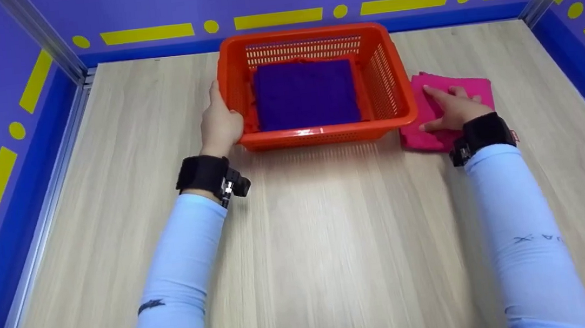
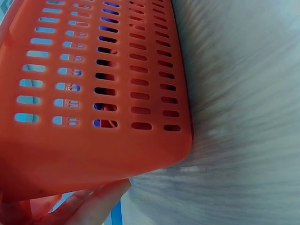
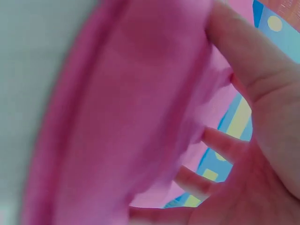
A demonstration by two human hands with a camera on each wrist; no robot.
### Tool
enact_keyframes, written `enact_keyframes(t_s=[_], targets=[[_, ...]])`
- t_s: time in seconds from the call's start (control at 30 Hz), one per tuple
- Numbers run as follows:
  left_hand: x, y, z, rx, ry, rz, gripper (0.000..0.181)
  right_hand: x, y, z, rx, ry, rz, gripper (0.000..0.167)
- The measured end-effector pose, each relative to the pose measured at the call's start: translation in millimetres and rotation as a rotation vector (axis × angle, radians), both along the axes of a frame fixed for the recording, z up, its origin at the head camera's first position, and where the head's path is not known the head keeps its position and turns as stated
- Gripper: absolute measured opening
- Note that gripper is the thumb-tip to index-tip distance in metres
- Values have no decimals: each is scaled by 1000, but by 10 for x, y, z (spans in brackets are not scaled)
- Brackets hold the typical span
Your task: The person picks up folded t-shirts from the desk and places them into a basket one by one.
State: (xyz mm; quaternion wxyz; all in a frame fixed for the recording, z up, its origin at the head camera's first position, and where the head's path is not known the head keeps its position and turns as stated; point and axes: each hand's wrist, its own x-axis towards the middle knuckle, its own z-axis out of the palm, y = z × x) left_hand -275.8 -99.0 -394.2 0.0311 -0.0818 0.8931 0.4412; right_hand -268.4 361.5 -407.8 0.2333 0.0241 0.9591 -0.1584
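Folded pink fabric square (image 1: 424, 109) is placed just right of the slotted orange-red plastic basket (image 1: 316, 131) and touched by the right hand (image 1: 455, 109), thumb and fingers spread apart. If only upper layers were caught, the folds could be undone. Basket could be tipped by an uneven pull: its left side is clamped by the left hand (image 1: 220, 122). Fabric soft, creased; basket smooth, round-cornered. Flat folded purple cloth (image 1: 307, 94) is contained in basket.

Bright head view, glare on basket (image 1: 311, 131), cloth (image 3: 126, 108) blurred in right-wrist view
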Motion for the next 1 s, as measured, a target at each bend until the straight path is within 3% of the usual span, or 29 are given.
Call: enact_keyframes(t_s=[0.23,0.57,0.8,1.0], targets=[[7,-7,-13,0,-3,-6,76,240,42,13,23,-8,-6,113],[-2,-23,-20,-12,5,-1,76,687,-27,-25,56,23,61,109],[-12,-21,-23,-27,1,-2,76,928,-136,-46,65,49,144,104],[-17,-13,-13,-19,5,-4,76,1082,-274,-60,69,67,167,103]])
